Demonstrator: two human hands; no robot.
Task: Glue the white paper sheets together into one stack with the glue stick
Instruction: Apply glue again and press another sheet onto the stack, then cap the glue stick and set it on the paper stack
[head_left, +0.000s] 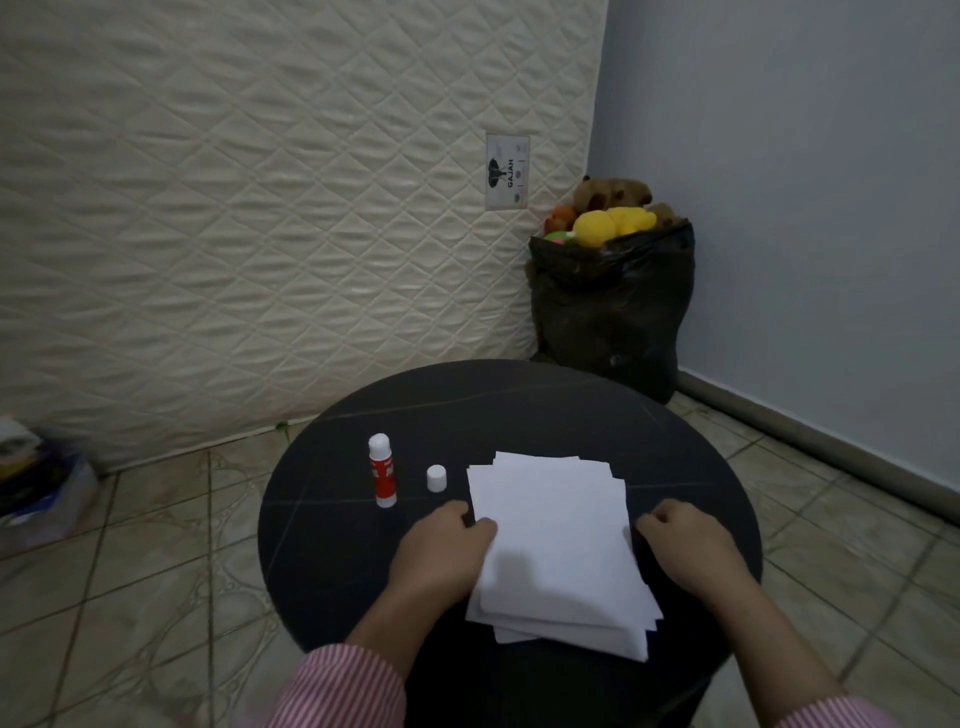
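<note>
Both hands, left hand (441, 545) and right hand (685, 545), curl their fingers onto the paper stack (556, 545) edges; left of it stands the uncapped glue stick (382, 470), so gluing seems nearly done.

- Fingertips of left hand (448, 540) tucked under paper stack (558, 551), unseen.
- Pile at far left (36, 483) blurred, cut by edge.
- Glue stick (382, 470) label unreadable.

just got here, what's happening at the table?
A person sits at a round black table with a loose pile of white paper sheets in front of them. The left hand grips the pile's left edge, thumb on top; the right hand is curled at its right edge. The glue stick stands upright to the left, uncapped, with its cap beside it. Neither hand holds the glue.
</note>
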